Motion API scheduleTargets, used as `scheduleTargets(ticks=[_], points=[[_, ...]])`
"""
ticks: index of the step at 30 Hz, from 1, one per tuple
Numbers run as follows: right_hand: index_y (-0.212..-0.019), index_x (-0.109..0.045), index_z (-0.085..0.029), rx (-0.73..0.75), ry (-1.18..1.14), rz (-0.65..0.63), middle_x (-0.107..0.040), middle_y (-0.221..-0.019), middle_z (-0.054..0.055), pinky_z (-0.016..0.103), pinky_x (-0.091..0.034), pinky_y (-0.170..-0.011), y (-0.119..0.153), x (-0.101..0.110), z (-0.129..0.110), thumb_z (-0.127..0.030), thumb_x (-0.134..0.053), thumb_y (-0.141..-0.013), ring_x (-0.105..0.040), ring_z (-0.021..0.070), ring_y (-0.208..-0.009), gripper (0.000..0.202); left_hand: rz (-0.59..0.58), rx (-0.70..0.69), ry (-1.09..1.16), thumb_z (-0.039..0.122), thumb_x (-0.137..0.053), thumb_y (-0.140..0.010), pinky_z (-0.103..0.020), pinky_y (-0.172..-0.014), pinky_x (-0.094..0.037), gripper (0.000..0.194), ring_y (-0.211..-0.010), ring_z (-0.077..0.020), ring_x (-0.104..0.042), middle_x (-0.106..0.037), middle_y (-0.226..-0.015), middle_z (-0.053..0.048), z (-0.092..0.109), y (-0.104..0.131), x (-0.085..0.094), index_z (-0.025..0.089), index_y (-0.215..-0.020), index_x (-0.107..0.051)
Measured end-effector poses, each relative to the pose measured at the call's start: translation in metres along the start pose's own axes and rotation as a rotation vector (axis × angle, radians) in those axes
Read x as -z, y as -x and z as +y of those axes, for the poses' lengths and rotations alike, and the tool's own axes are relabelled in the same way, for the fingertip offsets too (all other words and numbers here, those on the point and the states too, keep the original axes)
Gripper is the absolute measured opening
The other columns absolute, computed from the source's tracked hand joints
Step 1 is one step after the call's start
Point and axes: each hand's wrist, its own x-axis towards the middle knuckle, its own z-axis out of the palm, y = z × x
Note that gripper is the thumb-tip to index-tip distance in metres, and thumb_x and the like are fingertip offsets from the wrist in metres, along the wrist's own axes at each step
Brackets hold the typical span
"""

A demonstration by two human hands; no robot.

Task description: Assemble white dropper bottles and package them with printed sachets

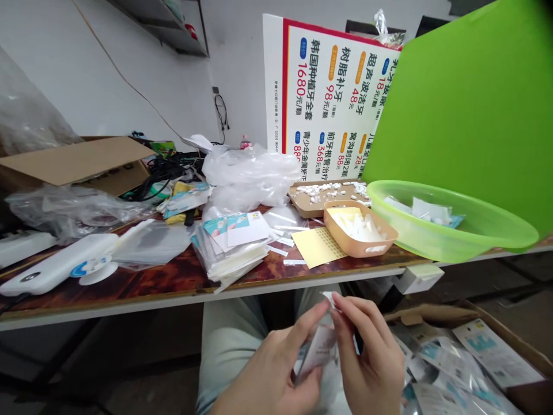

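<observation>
Above my lap, my left hand (pixel 280 363) grips a clear plastic bag with a printed card (pixel 317 349) inside. The fingers of my right hand (pixel 367 346) pinch the upper end of that bag, where a small white piece (pixel 329 297) shows between the fingertips of both hands. What the white piece is, I cannot make out. On the table in front lie a stack of clear bags and printed cards (pixel 235 236), a yellow sheet with rows of dots (pixel 318 246) and an orange-tan tray (pixel 375 249) of small white pieces.
A green plastic basin (pixel 432 245) holds packets at the table's right. Below it stands a cardboard box (pixel 514 331) full of packed bags. White heat-sealer-like device (pixel 56 268), cables and plastic wrap (pixel 250 173) lie left and back. A cardboard tray (pixel 302 202) holds white bits.
</observation>
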Motion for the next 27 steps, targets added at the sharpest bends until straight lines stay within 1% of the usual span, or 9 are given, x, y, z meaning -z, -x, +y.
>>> scheduleTargets(ticks=[4,7,10,13,16,19,22,24,27], points=[[-0.111,-0.066,-0.019,-0.006,-0.029,-0.094,-0.064,-0.092,0.004,0.017,-0.054,-0.067,-0.003,0.006,0.001,0.0,-0.05,-0.088,-0.065,0.0107,-0.078,0.034,0.03,-0.005,-0.036,0.007,-0.056,-0.072,-0.023,-0.068,-0.044,0.09,-0.071,-0.0146,-0.056,-0.069,-0.096,0.007,-0.001,0.003,-0.002,0.046,-0.147,-0.027],[-0.114,-0.064,-0.018,-0.002,-0.041,-0.176,-0.063,-0.094,0.005,0.016,-0.054,-0.066,-0.003,0.014,0.005,0.001,-0.05,-0.089,-0.064,0.0102,-0.079,0.034,0.002,-0.015,-0.068,0.007,-0.057,-0.069,-0.023,-0.07,-0.044,0.091,-0.078,-0.0156,-0.059,-0.072,-0.108,0.008,-0.002,0.006,0.001,0.049,-0.145,-0.029],[-0.121,-0.061,-0.016,0.09,0.0,-0.237,-0.063,-0.101,0.008,0.019,-0.054,-0.077,-0.001,0.022,0.01,0.002,-0.051,-0.089,-0.065,0.0121,-0.088,0.038,-0.001,-0.038,-0.041,0.005,-0.056,-0.068,-0.022,-0.071,-0.044,0.092,-0.08,-0.015,-0.061,-0.072,-0.114,0.009,-0.002,0.008,0.002,0.049,-0.145,-0.028],[-0.121,-0.06,-0.013,0.172,0.052,-0.239,-0.062,-0.106,0.01,0.02,-0.052,-0.086,0.001,0.025,0.014,0.002,-0.052,-0.088,-0.064,0.0132,-0.095,0.038,-0.004,-0.056,-0.033,0.004,-0.053,-0.068,-0.021,-0.069,-0.043,0.093,-0.077,-0.0145,-0.06,-0.072,-0.117,0.009,0.0,0.009,0.0,0.049,-0.145,-0.028],[-0.111,-0.063,-0.015,0.091,-0.026,-0.207,-0.063,-0.098,0.007,0.02,-0.053,-0.076,0.001,0.021,0.011,0.0,-0.054,-0.088,-0.063,0.0121,-0.086,0.029,-0.016,-0.061,-0.034,0.006,-0.054,-0.068,-0.023,-0.07,-0.044,0.091,-0.074,-0.0156,-0.058,-0.073,-0.113,0.008,0.001,0.009,-0.002,0.049,-0.145,-0.032],[-0.089,-0.063,-0.019,-0.316,-0.357,-0.062,-0.058,-0.072,-0.001,0.019,-0.049,-0.053,-0.008,0.013,0.011,-0.016,-0.055,-0.092,-0.057,0.009,-0.059,0.009,-0.041,0.011,0.032,0.009,-0.056,-0.069,-0.023,-0.064,-0.044,0.085,-0.069,-0.0162,-0.057,-0.073,-0.106,0.004,0.0,0.008,0.001,0.044,-0.144,-0.039],[-0.08,-0.059,-0.019,-0.649,-0.6,0.275,-0.051,-0.056,-0.006,0.023,-0.05,-0.048,-0.033,0.01,0.029,-0.031,-0.063,-0.087,-0.051,0.0095,-0.047,0.015,-0.013,0.103,0.129,0.011,-0.06,-0.071,-0.023,-0.066,-0.046,0.081,-0.08,-0.0182,-0.06,-0.071,-0.113,0.0,-0.008,0.009,0.009,0.04,-0.144,-0.041],[-0.081,-0.054,-0.02,-0.61,-0.564,0.487,-0.053,-0.065,-0.005,0.025,-0.056,-0.061,-0.059,0.016,0.053,-0.034,-0.066,-0.081,-0.052,0.0081,-0.053,0.018,0.049,0.106,0.282,0.012,-0.062,-0.074,-0.025,-0.076,-0.048,0.081,-0.09,-0.0197,-0.061,-0.071,-0.111,-0.001,-0.014,0.008,0.013,0.037,-0.147,-0.036],[-0.08,-0.045,-0.024,-0.477,-0.453,0.692,-0.046,-0.072,-0.007,0.03,-0.056,-0.083,-0.101,0.029,0.093,-0.041,-0.057,-0.084,-0.05,0.0084,-0.062,0.022,0.193,0.096,0.663,0.026,-0.065,-0.082,-0.031,-0.083,-0.05,0.073,-0.09,-0.021,-0.065,-0.072,-0.105,-0.004,-0.019,0.005,0.017,0.03,-0.147,-0.031]])
